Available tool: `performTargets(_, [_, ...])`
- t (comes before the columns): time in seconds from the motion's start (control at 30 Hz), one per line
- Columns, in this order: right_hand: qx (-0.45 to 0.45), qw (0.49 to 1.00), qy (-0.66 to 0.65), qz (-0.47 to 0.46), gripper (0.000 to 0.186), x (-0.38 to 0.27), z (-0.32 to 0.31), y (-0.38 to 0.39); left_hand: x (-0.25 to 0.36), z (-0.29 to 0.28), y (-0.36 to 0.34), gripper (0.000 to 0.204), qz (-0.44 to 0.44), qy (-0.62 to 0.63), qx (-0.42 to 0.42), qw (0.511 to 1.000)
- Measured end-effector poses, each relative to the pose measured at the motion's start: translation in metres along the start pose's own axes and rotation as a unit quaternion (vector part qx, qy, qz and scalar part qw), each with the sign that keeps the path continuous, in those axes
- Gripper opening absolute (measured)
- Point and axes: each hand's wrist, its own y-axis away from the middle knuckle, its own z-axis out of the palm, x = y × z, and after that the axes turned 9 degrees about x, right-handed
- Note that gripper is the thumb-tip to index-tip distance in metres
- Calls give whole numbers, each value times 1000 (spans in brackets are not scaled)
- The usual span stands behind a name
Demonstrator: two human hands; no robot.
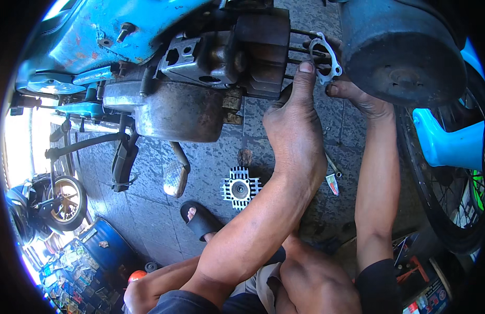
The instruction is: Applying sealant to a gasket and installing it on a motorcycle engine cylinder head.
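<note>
A thin, pale metal gasket (335,62) with lobed corners and a round opening is at the free ends of the studs (300,51) sticking out of the dark finned engine cylinder (261,49). My right hand (360,97) pinches the gasket from its right side, thumb below and fingers partly hidden behind it. From below, my left hand (296,104) reaches up, its thumb pressed near the gasket's left edge; its other fingers are mostly hidden. Whether every stud passes through the gasket cannot be made out. On the floor lies a finned cylinder head (240,189), round chamber facing up.
The rounded engine casing (174,112) and blue frame (106,31) are at upper left. A dark round drum-like part (404,57) hangs right of my hands, above a spoked wheel (452,183). A wrench (333,165) and small tube (332,184) lie on the tiles. A blue barrel (109,243) stands lower left.
</note>
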Motion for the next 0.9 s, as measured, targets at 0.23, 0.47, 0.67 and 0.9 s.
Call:
performTargets(0.23, [-7, 985, -155, 79, 102, 7, -5, -7, -3, -1, -1, 41, 12, 28, -3, 1000])
performTargets(0.47, [-25, 996, -65, 55, 98, -2, 4, -3, 0, 1, 2, 39, 11, 37, 2, 999])
performTargets(0.67, [-12, 999, -10, 32, 94, -7, 12, -1, 2, -1, 5, 38, -7, 41, -3, 999])
performTargets(0.9, [-28, 998, -34, 41, 90, -11, 13, -1, 1, 0, 4, 43, 4, 22, -16, 1000])
